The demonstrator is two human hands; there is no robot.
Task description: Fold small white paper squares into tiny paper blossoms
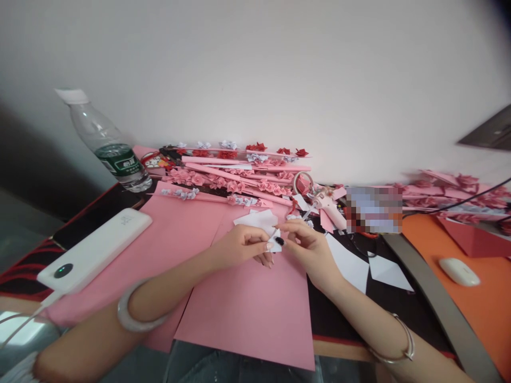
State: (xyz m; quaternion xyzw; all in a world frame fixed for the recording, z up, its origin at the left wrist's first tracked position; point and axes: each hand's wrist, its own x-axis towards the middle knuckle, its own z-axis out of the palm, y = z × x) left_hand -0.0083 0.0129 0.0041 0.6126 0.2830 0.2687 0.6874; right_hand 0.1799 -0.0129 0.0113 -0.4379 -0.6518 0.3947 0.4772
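Head view: left hand point(243, 244) pinches paper point(275, 247), seemingly unfinished; right hand point(313, 252) touches it, grip unclear. Flowers point(223, 182) behind look complete; white sheets point(351, 263) lie unfolded.

Behind the left hand point(239, 244), well back along the forearm point(187, 274), a bangle point(124, 307) is worn: white, thick, smooth and rounded, with a soft gloss and a plain surface. Farther back, at the lower edge of the view, the same arm is covered by a sleeve point(24, 370), whitish, its hem gathered into small folds. Behind the right hand point(313, 254), a bracelet point(409, 344) is worn: thin, curved, silver-coloured and much slimmer than the bangle. A small raised piece is set on its outer side, its detail blurred. Below, jeans point(207, 365) are worn, in a dull grey-blue denim.
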